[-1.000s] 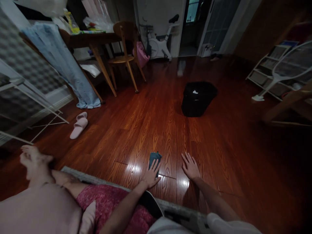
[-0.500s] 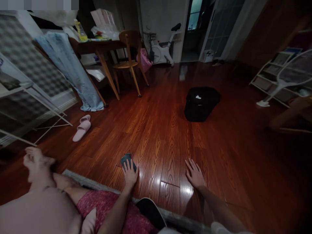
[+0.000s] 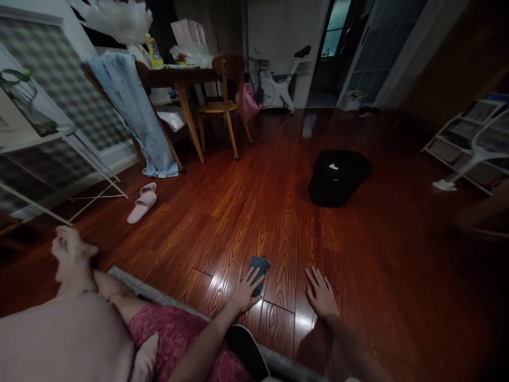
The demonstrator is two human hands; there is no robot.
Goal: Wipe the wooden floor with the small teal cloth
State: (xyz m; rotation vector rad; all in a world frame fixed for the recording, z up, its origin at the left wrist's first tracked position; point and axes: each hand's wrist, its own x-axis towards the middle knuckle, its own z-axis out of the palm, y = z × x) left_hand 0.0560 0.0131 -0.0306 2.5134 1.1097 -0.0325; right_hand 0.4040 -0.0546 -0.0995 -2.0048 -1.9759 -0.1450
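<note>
My left hand (image 3: 245, 293) lies with its fingers spread over a dark teal folded cloth (image 3: 260, 263) on the glossy wooden floor (image 3: 238, 223). The palm and fingers cover the cloth's left part; its far and right edges show. To the right, my right hand (image 3: 323, 295) has its fingers stretched out over the floor, with nothing in it. From the picture alone I cannot tell how firmly it rests there.
A black bin (image 3: 338, 178) stands ahead on the right. Pink slippers (image 3: 142, 204) lie at left, near a chair draped with jeans (image 3: 135, 106). A wooden chair (image 3: 226, 109) and an exercise bike (image 3: 278, 87) are farther back. A pillow (image 3: 67, 339) and bare feet (image 3: 71, 249) are close at left.
My left hand has slid to the right across the floor, and the cloth under it has moved along. The right hand stays nearly in place. The view has turned slightly left.
</note>
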